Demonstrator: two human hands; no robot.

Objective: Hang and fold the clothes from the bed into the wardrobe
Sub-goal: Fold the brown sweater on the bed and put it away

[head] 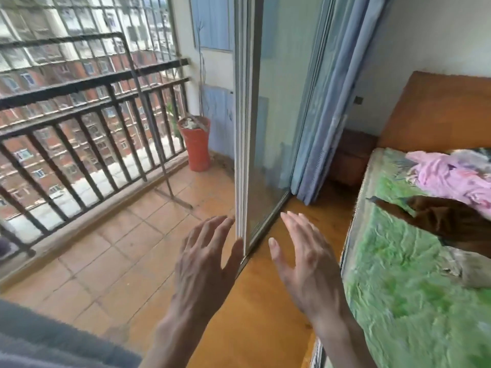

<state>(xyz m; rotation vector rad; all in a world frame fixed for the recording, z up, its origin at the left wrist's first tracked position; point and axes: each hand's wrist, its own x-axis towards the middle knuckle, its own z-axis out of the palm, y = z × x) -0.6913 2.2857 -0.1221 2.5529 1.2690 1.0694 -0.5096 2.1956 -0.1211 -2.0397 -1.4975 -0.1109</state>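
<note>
Location: a residential bedroom opening onto a balcony. Indicators: a bed [403, 274] with green patterned cover and wooden headboard [438, 115], blue curtain [326, 102], sliding glass door [268, 115], tiled balcony floor [111, 251], metal railing [87, 123], apartment blocks beyond.

Both hands are raised palms-down with fingers spread, left hand [204, 264] beside right hand [305, 264].

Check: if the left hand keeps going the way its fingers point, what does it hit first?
Probably the door frame: the left hand, open, has its fingertips beside the frame's edge. Depth is unclear; it may pass just left, onto the balcony.
</note>
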